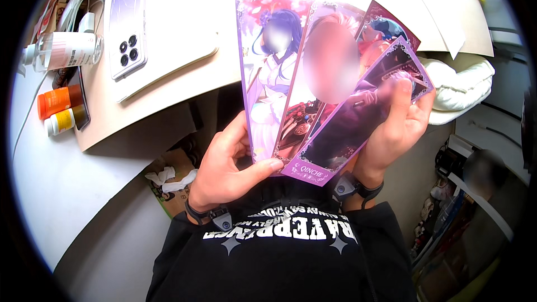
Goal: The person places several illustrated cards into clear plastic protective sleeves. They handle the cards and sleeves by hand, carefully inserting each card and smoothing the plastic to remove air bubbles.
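Note:
Several long, narrow picture cards (267,78) are fanned out in front of me, printed with illustrated figures in purple and pink. My left hand (224,170) grips the lower end of the fan, its thumb pressed over the bottom edges. Foremost lies a dark purple card (349,120), tilted up to the right across the others. Near its upper right end, my right hand (397,126) is closed round it, thumb on the front. Behind it pokes out the corner of a dark red card (411,38).
A lilac phone (128,28) rests on the desk at the left, beside a clear bottle (70,51), an orange bottle (53,102) and a yellow-labelled one (61,121). A white cushion (461,86) sits at the right. Crumpled tissues (170,180) lie below the desk edge.

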`<state>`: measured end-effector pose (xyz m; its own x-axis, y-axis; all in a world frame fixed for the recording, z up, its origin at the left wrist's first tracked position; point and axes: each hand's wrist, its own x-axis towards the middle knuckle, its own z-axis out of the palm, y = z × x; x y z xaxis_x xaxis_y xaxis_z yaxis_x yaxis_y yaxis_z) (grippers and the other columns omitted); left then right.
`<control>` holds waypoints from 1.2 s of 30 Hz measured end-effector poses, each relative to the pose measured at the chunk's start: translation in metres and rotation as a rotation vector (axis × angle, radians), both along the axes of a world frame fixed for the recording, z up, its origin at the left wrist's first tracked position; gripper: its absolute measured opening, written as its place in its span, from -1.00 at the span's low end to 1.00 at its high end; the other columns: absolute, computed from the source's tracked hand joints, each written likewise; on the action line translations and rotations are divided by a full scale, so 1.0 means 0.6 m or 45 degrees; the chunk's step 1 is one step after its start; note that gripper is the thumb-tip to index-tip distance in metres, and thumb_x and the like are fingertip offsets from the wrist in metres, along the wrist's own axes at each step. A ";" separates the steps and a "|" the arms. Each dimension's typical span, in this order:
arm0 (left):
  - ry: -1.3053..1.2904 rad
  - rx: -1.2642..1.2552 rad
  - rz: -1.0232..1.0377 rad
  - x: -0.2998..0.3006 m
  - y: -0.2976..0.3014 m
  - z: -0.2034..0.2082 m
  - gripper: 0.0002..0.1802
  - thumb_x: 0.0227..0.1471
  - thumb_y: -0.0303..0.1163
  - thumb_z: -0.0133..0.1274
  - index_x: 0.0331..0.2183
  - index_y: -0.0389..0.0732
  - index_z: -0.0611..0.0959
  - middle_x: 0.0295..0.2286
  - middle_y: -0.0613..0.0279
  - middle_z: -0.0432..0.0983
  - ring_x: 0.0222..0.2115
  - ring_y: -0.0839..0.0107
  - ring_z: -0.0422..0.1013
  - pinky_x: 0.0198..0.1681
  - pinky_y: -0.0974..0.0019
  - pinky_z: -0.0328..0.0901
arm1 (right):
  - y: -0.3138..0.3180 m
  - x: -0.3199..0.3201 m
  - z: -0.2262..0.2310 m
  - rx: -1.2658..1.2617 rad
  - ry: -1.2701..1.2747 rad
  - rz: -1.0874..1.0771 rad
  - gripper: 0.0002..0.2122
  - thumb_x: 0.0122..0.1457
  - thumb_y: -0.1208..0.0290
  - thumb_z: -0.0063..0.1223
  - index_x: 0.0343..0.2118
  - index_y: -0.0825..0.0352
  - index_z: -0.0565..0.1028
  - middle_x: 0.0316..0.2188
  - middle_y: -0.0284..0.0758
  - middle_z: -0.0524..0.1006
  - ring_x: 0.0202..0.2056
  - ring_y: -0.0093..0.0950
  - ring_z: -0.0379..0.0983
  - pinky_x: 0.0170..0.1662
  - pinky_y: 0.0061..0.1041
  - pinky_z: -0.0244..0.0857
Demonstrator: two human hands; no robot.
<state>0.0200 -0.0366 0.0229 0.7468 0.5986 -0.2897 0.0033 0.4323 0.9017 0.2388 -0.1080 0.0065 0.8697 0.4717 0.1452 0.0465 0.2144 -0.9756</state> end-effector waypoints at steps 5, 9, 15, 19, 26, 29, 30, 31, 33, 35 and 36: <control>0.010 -0.056 -0.004 -0.003 -0.004 -0.003 -0.20 0.01 -0.62 0.21 0.22 -0.38 0.20 -0.01 0.09 0.47 -0.03 0.43 0.44 0.06 0.34 0.31 | 0.003 -0.014 -0.003 -0.009 0.016 0.072 -0.75 0.31 0.59 -0.08 0.02 0.48 0.32 -0.25 -0.27 0.51 -0.31 -0.62 0.46 -0.22 -0.64 0.36; 0.019 -0.069 -0.075 -0.005 0.000 0.000 -0.13 -0.01 -0.64 0.22 0.25 -0.36 0.15 0.00 0.11 0.46 -0.04 0.43 0.45 0.05 0.33 0.32 | 0.003 -0.020 -0.002 0.025 0.028 0.121 -0.75 0.31 0.59 -0.07 0.02 0.48 0.32 -0.25 -0.27 0.51 -0.33 -0.62 0.45 -0.24 -0.64 0.36; -0.024 -0.039 -0.070 -0.003 -0.004 -0.004 -0.08 -0.01 -0.66 0.20 0.28 -0.34 0.07 0.08 0.08 0.36 0.01 0.41 0.41 0.07 0.31 0.31 | 0.005 -0.021 -0.003 0.005 0.009 0.085 -0.75 0.31 0.60 -0.08 0.03 0.48 0.31 -0.24 -0.26 0.51 -0.34 -0.63 0.45 -0.25 -0.66 0.35; -0.011 -0.119 -0.050 -0.002 -0.005 -0.001 -0.10 0.01 -0.65 0.18 0.28 -0.36 0.07 0.12 0.06 0.29 0.08 0.40 0.34 0.15 0.28 0.23 | 0.009 -0.021 0.003 0.019 -0.002 0.097 -0.74 0.32 0.59 -0.08 0.04 0.48 0.30 -0.21 -0.26 0.51 -0.30 -0.62 0.45 -0.21 -0.65 0.35; -0.050 -0.170 -0.013 -0.006 -0.006 -0.004 -0.17 0.01 -0.67 0.12 0.25 -0.39 0.11 0.11 0.08 0.28 0.13 0.39 0.25 0.20 0.27 0.15 | 0.008 -0.025 -0.005 0.035 -0.018 0.160 -0.81 0.34 0.57 -0.10 -0.02 0.45 0.30 -0.22 -0.28 0.49 -0.27 -0.65 0.44 -0.20 -0.67 0.33; -0.053 -0.135 -0.016 -0.006 -0.006 -0.006 -0.20 0.02 -0.65 0.12 0.24 -0.39 0.14 0.11 0.09 0.29 0.12 0.39 0.26 0.21 0.26 0.14 | 0.004 -0.034 -0.005 0.096 0.123 0.265 -0.83 0.35 0.55 -0.10 -0.05 0.43 0.29 -0.24 -0.29 0.49 -0.29 -0.66 0.43 -0.20 -0.66 0.33; -0.055 -0.121 -0.019 -0.006 -0.006 -0.007 -0.21 0.02 -0.64 0.12 0.24 -0.39 0.15 0.11 0.09 0.29 0.12 0.38 0.26 0.21 0.25 0.14 | 0.004 -0.033 -0.005 0.075 0.092 0.267 -0.83 0.36 0.53 -0.11 -0.05 0.42 0.28 -0.25 -0.30 0.49 -0.30 -0.66 0.42 -0.20 -0.67 0.33; -0.040 -0.106 -0.027 -0.006 -0.006 -0.007 -0.22 0.02 -0.63 0.11 0.24 -0.40 0.16 0.11 0.09 0.30 0.13 0.38 0.26 0.21 0.25 0.13 | 0.002 -0.031 -0.006 0.053 0.064 0.269 -0.83 0.37 0.52 -0.11 -0.05 0.42 0.28 -0.26 -0.30 0.50 -0.30 -0.66 0.42 -0.21 -0.68 0.32; -0.009 -0.076 -0.042 -0.007 -0.005 -0.006 -0.23 0.02 -0.62 0.11 0.23 -0.40 0.18 0.11 0.08 0.31 0.13 0.37 0.25 0.21 0.25 0.12 | 0.001 -0.031 -0.004 0.082 0.085 0.313 -0.83 0.38 0.49 -0.11 -0.05 0.42 0.28 -0.28 -0.31 0.50 -0.33 -0.67 0.41 -0.22 -0.69 0.31; -0.045 -0.167 -0.030 -0.005 -0.004 -0.001 -0.23 0.02 -0.62 0.10 0.23 -0.40 0.18 0.12 0.08 0.31 0.13 0.37 0.25 0.21 0.25 0.12 | 0.005 -0.035 0.006 0.186 0.174 0.395 -0.82 0.38 0.46 -0.11 -0.05 0.43 0.30 -0.30 -0.33 0.51 -0.35 -0.68 0.40 -0.23 -0.70 0.30; -0.064 -0.212 -0.023 -0.004 -0.004 0.002 -0.24 0.02 -0.62 0.09 0.23 -0.40 0.18 0.12 0.07 0.31 0.14 0.37 0.25 0.21 0.25 0.12 | 0.005 -0.036 0.006 0.168 0.178 0.385 -0.81 0.38 0.45 -0.10 -0.05 0.44 0.32 -0.30 -0.33 0.51 -0.36 -0.69 0.40 -0.24 -0.70 0.30</control>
<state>0.0177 -0.0393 0.0238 0.7731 0.5316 -0.3460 -0.0304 0.5760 0.8169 0.2174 -0.1051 0.0100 0.7092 0.6961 0.1114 -0.1705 0.3227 -0.9310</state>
